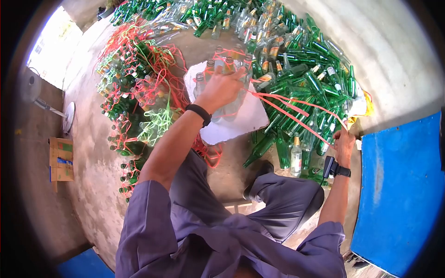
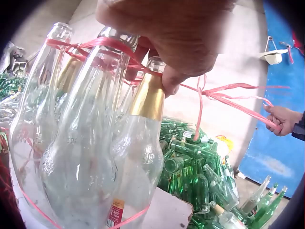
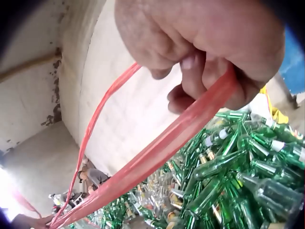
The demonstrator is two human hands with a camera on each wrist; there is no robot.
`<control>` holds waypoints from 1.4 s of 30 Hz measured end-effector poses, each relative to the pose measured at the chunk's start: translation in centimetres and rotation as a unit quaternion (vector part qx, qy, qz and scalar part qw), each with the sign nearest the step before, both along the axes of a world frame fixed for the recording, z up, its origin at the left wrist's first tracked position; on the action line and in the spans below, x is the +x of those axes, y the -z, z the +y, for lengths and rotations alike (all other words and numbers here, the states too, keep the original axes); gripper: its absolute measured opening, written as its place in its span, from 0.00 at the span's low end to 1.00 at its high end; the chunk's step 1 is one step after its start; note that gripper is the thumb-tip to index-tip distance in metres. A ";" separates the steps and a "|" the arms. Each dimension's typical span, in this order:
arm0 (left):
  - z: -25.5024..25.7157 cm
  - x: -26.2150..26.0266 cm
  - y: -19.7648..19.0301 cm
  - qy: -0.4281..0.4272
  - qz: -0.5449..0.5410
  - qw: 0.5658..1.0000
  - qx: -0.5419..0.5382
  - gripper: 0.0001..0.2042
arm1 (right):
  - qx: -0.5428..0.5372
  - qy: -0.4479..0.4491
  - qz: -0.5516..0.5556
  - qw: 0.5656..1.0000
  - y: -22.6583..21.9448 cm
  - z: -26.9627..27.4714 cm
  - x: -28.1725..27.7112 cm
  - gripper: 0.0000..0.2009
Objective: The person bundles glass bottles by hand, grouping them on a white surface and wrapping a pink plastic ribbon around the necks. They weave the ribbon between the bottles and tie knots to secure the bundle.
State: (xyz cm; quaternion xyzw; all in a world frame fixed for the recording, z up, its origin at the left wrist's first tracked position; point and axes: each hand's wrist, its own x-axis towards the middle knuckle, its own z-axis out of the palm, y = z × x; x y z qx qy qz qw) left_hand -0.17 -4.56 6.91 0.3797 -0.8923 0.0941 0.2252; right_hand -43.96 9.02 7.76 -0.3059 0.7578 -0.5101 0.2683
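Several clear glass bottles [image 2: 78, 157] stand upright in a bundle on a white board [image 1: 245, 123]. Red plastic twine circles their necks, and a thinner loop runs round their lower bodies. My left hand [image 1: 222, 88] grips the bundle from above at the necks, its thumb against a gold-foiled neck [image 2: 148, 95] in the left wrist view. Out to the right, my right hand [image 1: 344, 143] holds the loose ends of the red twine [image 3: 157, 145] in curled fingers. The strands stretch between the bundle and that hand, with a knot or crossing near the necks.
A large heap of green bottles [image 1: 301, 88] lies right of the board. Bundles of tied bottles [image 1: 134, 92] with red and green twine stand to the left. A blue panel [image 1: 398, 185] is at the right; a clear bottle [image 1: 295, 157] stands near my knee.
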 end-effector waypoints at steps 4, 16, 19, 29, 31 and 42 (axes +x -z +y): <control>0.2 0.0 -0.2 0.001 0.009 1.000 0.007 0.05 | 0.169 -0.111 0.117 0.972 -1.7 1.8 1.0 0.20; 0.0 0.0 -0.2 -0.008 -0.017 1.000 0.017 0.03 | -0.020 -0.365 0.207 0.908 -2.9 -2.9 15.1 0.19; 0.0 0.0 -0.1 -0.007 -0.009 1.000 0.011 0.02 | -0.032 -0.396 0.176 0.900 -0.7 -4.9 20.6 0.19; 0.0 0.0 0.0 -0.005 -0.010 1.000 0.015 0.06 | -0.165 -0.324 0.450 0.816 4.8 -8.6 26.7 0.12; 0.1 0.0 -0.2 -0.008 -0.017 1.000 0.020 0.05 | -0.192 -0.306 0.468 0.807 5.5 -9.3 26.3 0.07; 0.1 -0.3 -0.4 -0.012 -0.015 1.000 0.011 0.04 | -0.052 -0.245 -0.115 0.961 5.3 -9.6 23.6 0.16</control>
